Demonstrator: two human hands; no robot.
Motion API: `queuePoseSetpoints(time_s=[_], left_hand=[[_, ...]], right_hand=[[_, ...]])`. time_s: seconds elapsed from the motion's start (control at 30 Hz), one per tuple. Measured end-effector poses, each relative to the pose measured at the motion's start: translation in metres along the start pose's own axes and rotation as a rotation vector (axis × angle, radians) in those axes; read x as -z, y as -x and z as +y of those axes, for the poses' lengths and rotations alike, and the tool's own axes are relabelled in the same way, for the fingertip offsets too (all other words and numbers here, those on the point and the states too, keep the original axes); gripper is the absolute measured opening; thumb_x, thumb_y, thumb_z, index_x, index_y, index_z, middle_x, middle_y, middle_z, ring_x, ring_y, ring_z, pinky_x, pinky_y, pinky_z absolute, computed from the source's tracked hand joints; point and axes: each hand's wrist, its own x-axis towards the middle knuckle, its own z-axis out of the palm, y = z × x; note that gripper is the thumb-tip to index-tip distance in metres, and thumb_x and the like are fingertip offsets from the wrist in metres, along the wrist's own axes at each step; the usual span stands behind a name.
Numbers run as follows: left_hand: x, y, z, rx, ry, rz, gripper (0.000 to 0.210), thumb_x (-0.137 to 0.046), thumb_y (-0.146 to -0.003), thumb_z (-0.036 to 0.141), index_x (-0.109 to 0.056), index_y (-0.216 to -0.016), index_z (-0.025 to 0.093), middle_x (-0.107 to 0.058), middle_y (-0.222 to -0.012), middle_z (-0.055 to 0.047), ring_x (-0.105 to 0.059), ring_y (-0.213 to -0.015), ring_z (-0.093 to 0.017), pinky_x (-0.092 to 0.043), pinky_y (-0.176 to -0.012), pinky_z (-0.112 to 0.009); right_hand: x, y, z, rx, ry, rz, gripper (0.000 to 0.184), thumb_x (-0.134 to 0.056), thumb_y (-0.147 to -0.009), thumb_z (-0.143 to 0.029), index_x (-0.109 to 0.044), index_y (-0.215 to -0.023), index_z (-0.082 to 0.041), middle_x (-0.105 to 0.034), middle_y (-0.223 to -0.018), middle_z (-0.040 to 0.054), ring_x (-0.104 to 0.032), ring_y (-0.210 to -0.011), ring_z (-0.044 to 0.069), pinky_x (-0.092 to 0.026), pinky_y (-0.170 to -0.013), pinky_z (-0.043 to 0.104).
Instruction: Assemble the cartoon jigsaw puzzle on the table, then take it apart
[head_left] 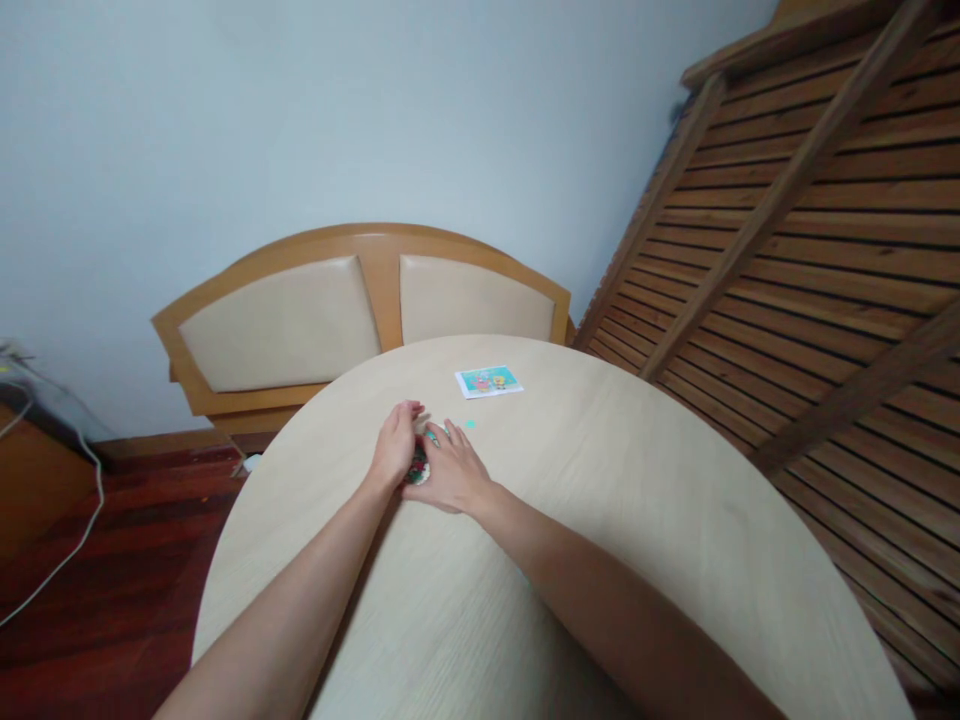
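On the round table, my left hand stands on its edge at the left of a small pile of coloured pieces, its fingers loosely curved and holding nothing I can see. My right hand is curled over the pile from the right, thumb at the near side and fingers at the far side. Dark, red, white and teal patches show between the hands; most of the pile is hidden under the right hand. One tiny teal piece lies apart, just beyond the right fingertips. Farther back lies a flat card with a cartoon picture.
The round pale wooden table stands before a headboard with cream panels, against a pale wall. A large slatted wooden frame leans at the right. A white cable hangs down to the dark red floor at the left.
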Motion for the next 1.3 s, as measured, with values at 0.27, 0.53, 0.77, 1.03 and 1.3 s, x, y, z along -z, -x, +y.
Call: queuePoseSetpoints(time_s=[0.27, 0.53, 0.77, 1.03, 1.3], left_hand=[[0.029, -0.022, -0.020, 0.075, -0.063, -0.067, 0.071, -0.028, -0.096, 0.066, -0.070, -0.111, 0.011, -0.067, -0.126, -0.021, -0.061, -0.121, -0.033, -0.039, -0.108, -0.048], [0.007, -0.012, -0.016, 0.009, -0.051, -0.198, 0.063, -0.038, -0.095, 0.064, -0.071, -0.113, 0.014, -0.069, -0.126, -0.016, -0.061, -0.123, -0.029, -0.035, -0.113, -0.043], [0.009, -0.006, -0.007, -0.056, -0.007, -0.121, 0.063, -0.033, -0.097, 0.066, -0.071, -0.106, 0.017, -0.072, -0.118, -0.014, -0.063, -0.117, -0.028, -0.039, -0.109, -0.043], [0.019, -0.018, -0.014, -0.068, 0.097, -0.043, 0.074, -0.025, -0.095, 0.071, -0.068, -0.104, 0.012, -0.071, -0.117, -0.017, -0.064, -0.115, -0.027, -0.043, -0.106, -0.042], [0.035, -0.027, -0.014, -0.016, 0.011, -0.018, 0.080, -0.021, -0.091, 0.077, -0.069, -0.097, 0.013, -0.073, -0.110, -0.018, -0.069, -0.106, -0.029, -0.050, -0.096, -0.041]], right_hand=[[0.032, -0.001, 0.016, -0.023, -0.332, -0.012, 0.073, -0.057, -0.089, -0.061, -0.047, -0.146, -0.016, -0.033, -0.159, 0.0184, -0.028, -0.149, 0.028, -0.025, -0.121, 0.048], [0.076, 0.134, 0.049, -0.053, 0.004, -0.375, 0.132, -0.066, -0.061, -0.086, -0.014, -0.161, -0.017, -0.006, -0.166, 0.0192, -0.004, -0.154, 0.037, -0.004, -0.124, 0.056], [0.054, 0.068, 0.040, -0.104, 0.073, -0.264, 0.136, -0.060, -0.055, -0.093, -0.008, -0.161, -0.026, 0.007, -0.167, 0.0134, 0.011, -0.152, 0.039, -0.004, -0.122, 0.059], [0.017, -0.017, 0.022, 0.040, 0.024, -0.204, 0.129, -0.064, -0.060, -0.087, -0.015, -0.161, -0.024, -0.007, -0.168, 0.0161, -0.006, -0.152, 0.042, -0.007, -0.120, 0.061], [-0.004, -0.043, 0.006, 0.205, -0.106, 0.014, 0.097, -0.071, -0.071, -0.071, -0.044, -0.146, -0.016, -0.046, -0.151, 0.0161, -0.040, -0.140, 0.030, -0.030, -0.117, 0.045]])
